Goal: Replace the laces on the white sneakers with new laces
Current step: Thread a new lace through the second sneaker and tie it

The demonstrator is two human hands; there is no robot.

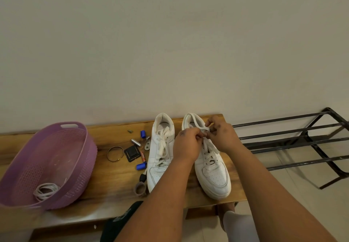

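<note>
Two white sneakers stand side by side on a wooden bench [113,188], toes toward me. The left sneaker [160,154] is laced, its white lace lying loose over the tongue. Over the upper eyelets of the right sneaker [213,173], my left hand [186,147] and my right hand [221,136] meet. Each pinches a part of the right sneaker's white lace [204,128], which runs between the fingers near the collar. Lower down, that lace crosses the eyelets. A coiled white lace [45,190] lies in a purple basket.
The purple plastic basket [75,166] sits at the bench's left. Between it and the sneakers lie small items: a metal bangle [115,153], batteries, blue caps, a black square piece, a hair tie [140,188]. A black metal rack [302,143] stands on the right.
</note>
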